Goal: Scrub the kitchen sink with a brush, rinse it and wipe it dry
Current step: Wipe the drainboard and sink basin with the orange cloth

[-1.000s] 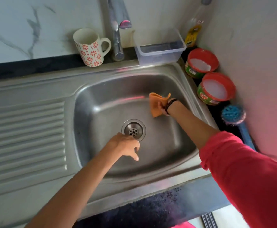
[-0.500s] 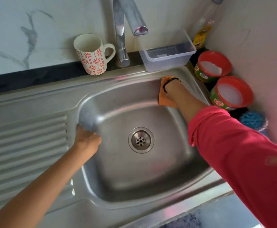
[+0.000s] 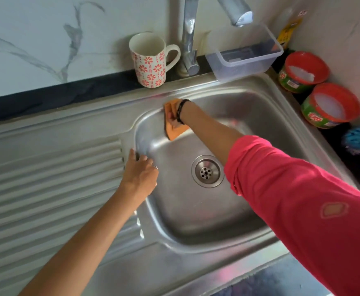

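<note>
Orange cloth (image 3: 173, 127) now at sink (image 3: 196, 214)'s back-left corner.

Right sleeve (image 3: 303, 206) pink-red; black wrist bracelet (image 3: 180, 111); left arm (image 3: 85, 236) bare.
</note>
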`<state>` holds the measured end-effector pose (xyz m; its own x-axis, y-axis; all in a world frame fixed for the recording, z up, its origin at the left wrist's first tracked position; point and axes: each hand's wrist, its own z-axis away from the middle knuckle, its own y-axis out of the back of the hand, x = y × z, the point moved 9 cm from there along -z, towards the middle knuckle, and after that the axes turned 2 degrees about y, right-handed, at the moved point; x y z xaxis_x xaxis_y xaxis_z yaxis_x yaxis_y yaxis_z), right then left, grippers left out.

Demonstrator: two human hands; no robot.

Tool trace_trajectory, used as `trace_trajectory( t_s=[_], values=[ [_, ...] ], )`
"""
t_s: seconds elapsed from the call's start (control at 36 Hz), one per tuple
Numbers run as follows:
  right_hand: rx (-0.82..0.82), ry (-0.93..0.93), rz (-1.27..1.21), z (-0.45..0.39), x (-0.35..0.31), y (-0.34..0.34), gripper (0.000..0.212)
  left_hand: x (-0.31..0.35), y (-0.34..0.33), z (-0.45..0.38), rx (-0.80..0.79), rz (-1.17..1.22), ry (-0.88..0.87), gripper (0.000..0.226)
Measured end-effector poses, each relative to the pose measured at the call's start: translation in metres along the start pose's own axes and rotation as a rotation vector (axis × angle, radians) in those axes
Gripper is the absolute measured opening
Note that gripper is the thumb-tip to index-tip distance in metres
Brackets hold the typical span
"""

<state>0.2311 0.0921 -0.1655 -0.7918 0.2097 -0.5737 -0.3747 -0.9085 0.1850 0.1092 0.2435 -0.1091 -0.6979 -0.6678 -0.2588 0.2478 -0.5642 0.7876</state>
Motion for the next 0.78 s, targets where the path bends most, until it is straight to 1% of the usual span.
trace_trajectory(
  t_s=[0.03, 0.06, 0.08, 0.11, 0.14, 0.17, 0.19, 0.22, 0.25, 0.31, 0.33, 0.36, 0.42, 0.44, 0.47, 0.56, 0.61, 0.67, 0.72, 0.78],
  values=[
    [-0.072, -0.023, -0.169, 0.004, 0.005, -0.015, 0.040, -0.002, -0.001, 0.004, 0.033, 0.005, -0.003, 0.047],
    [-0.160, -0.010, -0.051, -0.003, 0.008, -0.035, 0.040, -0.005, -0.002, 0.007, 0.066, 0.019, -0.005, 0.050],
    [-0.202, 0.031, 0.041, 0.002, 0.012, -0.049, 0.040, -0.007, -0.004, 0.011, 0.092, 0.044, -0.007, 0.053],
    [-0.282, 0.045, 0.116, 0.008, 0.018, -0.066, 0.040, -0.008, -0.007, 0.016, 0.111, 0.075, -0.005, 0.055],
    [-0.348, 0.000, 0.114, 0.008, 0.030, -0.080, 0.040, -0.010, -0.011, 0.022, 0.129, 0.101, 0.000, 0.057],
    [-0.374, 0.008, 0.179, 0.017, 0.037, -0.088, 0.040, -0.013, -0.011, 0.028, 0.179, 0.125, 0.005, 0.060],
    [-0.377, 0.036, 0.166, 0.024, 0.038, -0.094, 0.040, -0.016, -0.009, 0.035, 0.236, 0.132, 0.015, 0.062],
    [-0.385, 0.035, 0.182, 0.035, 0.042, -0.096, 0.043, -0.020, -0.005, 0.042, 0.265, 0.153, 0.029, 0.064],
    [-0.432, -0.025, 0.171, 0.043, 0.052, -0.101, 0.049, -0.022, -0.005, 0.048, 0.284, 0.181, 0.016, 0.067],
    [-0.544, -0.115, 0.234, 0.052, 0.077, -0.108, 0.069, -0.026, -0.020, 0.054, 0.196, 0.223, -0.006, 0.073],
    [-0.612, -0.177, 0.263, 0.060, 0.090, -0.109, 0.073, -0.029, -0.026, 0.056, 0.142, 0.209, 0.005, 0.073],
    [-0.674, -0.230, 0.302, 0.062, 0.105, -0.108, 0.069, -0.033, -0.028, 0.058, 0.116, 0.196, 0.024, 0.074],
    [-0.762, -0.307, 0.388, 0.068, 0.133, -0.104, 0.056, -0.033, -0.029, 0.060, 0.113, 0.198, 0.032, 0.075],
    [-0.784, -0.329, 0.443, 0.071, 0.146, -0.098, 0.056, -0.031, -0.030, 0.060, 0.102, 0.208, 0.025, 0.075],
    [-0.754, -0.324, 0.477, 0.068, 0.154, -0.090, 0.054, -0.030, -0.031, 0.060, 0.084, 0.202, 0.019, 0.075],
    [-0.588, -0.259, 0.573, 0.063, 0.159, -0.054, 0.040, -0.026, -0.027, 0.057, 0.067, 0.170, -0.005, 0.074],
    [-0.481, -0.165, 0.645, 0.056, 0.146, -0.023, 0.038, -0.021, -0.024, 0.054, 0.024, 0.202, -0.038, 0.073],
    [-0.340, 0.007, 0.853, 0.048, 0.120, 0.013, 0.032, -0.014, -0.023, 0.050, -0.047, 0.228, -0.073, 0.074],
    [-0.156, 0.198, 1.083, 0.051, 0.088, 0.049, 0.024, -0.007, -0.022, 0.046, -0.114, 0.232, -0.101, 0.077],
    [0.026, 0.345, 1.245, 0.056, 0.063, 0.079, 0.017, -0.001, -0.023, 0.044, -0.185, 0.226, -0.137, 0.082]
  ],
)
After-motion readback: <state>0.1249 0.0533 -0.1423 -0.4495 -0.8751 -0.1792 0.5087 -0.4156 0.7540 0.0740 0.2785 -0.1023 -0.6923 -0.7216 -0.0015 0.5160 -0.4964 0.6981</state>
